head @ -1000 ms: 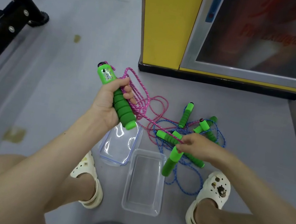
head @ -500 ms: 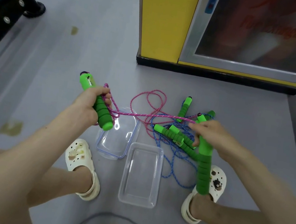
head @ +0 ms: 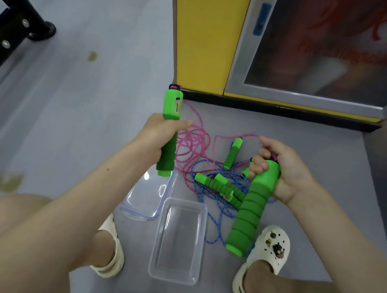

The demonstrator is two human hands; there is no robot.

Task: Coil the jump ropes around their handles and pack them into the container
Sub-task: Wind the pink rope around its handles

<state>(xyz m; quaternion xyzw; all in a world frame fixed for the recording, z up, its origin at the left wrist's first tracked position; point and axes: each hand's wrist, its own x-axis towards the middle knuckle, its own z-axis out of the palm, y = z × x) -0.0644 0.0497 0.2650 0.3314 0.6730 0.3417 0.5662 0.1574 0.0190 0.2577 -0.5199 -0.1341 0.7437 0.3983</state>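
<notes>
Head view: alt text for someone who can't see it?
Left hand grips one green handle, right hand the other handle, pink rope slack between them. On the floor below: a tangled blue rope, an empty clear container, its lid alongside.

You hold two green handles (head: pixel 172 107) (head: pixel 251 206), one in your left hand (head: pixel 162 131), one in your right hand (head: pixel 282 168). At least three more green handles (head: pixel 233 152) (head: pixel 207 181) (head: pixel 231 190) lie on the floor (head: pixel 76 127). You see one pink rope (head: pixel 193 141), a blue tangle (head: pixel 218 216) you cannot count, one clear box (head: pixel 201 243), one lid (head: pixel 142 204) and two shoes (head: pixel 113 260) (head: pixel 270 249).
</notes>
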